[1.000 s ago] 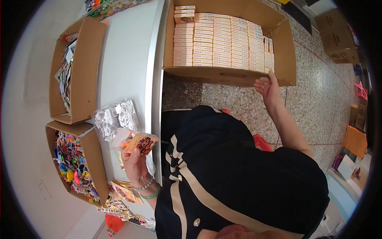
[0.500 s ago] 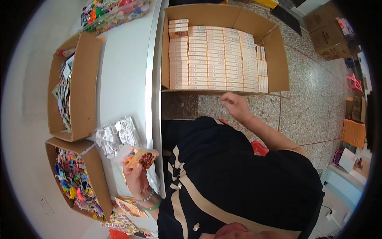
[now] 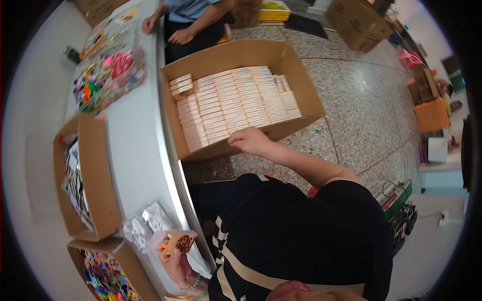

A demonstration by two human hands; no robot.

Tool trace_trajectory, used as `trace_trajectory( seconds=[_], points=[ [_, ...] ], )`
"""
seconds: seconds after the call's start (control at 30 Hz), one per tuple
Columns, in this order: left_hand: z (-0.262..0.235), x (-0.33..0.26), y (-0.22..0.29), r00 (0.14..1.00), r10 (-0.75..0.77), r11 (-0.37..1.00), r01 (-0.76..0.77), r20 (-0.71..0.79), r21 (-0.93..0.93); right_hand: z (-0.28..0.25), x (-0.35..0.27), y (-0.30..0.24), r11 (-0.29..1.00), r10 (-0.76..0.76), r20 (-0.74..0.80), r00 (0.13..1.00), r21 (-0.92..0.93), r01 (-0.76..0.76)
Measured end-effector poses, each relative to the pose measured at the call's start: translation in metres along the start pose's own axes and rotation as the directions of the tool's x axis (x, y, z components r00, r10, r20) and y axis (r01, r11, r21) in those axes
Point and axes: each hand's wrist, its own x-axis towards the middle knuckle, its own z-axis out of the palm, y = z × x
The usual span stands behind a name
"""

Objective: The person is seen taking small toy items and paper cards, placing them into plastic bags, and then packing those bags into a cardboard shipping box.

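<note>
My left hand (image 3: 173, 265) pinches a small printed packet (image 3: 182, 243), brown and yellow, with a pale translucent part and orange bits beside it. It is held above the table edge, next to a silvery plastic bag (image 3: 146, 223). My right hand (image 3: 251, 142) is closed, its fingers curled together at the near rim of a large open carton (image 3: 228, 52). What those fingers hold, if anything, is hidden. Inside the carton stand rows of slim white-and-pink boxes (image 3: 228, 103), with a few stacked higher at the far left corner.
Along the grey table (image 3: 131, 145) stand a carton of flat packets (image 3: 95, 175), a carton of colourful small items (image 3: 138, 266) and a clear tub (image 3: 108, 83) of more. A co-worker in a blue shirt (image 3: 193, 10) is beyond the big carton. Brown cartons (image 3: 356, 25) stand on the speckled floor.
The view has turned, bringing the co-worker into sight. My right hand has come up against the carton's near rim, fingers still curled. The left hand still holds the packet.
</note>
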Motion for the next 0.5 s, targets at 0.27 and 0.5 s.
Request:
trace_trajectory(
  seconds=[0.27,0.5],
  points=[
    [0.025,-0.001,0.008,0.992,-0.004,0.992,-0.012,0.13,0.122,-0.009,-0.026,0.001,0.933,-0.227,0.177,0.958,-0.243,0.266],
    [0.04,0.001,0.013,0.985,-0.006,0.989,-0.019,0.175,0.143,-0.017,-0.054,0.017,0.852,-0.287,0.295,0.911,-0.356,0.383]
  ],
)
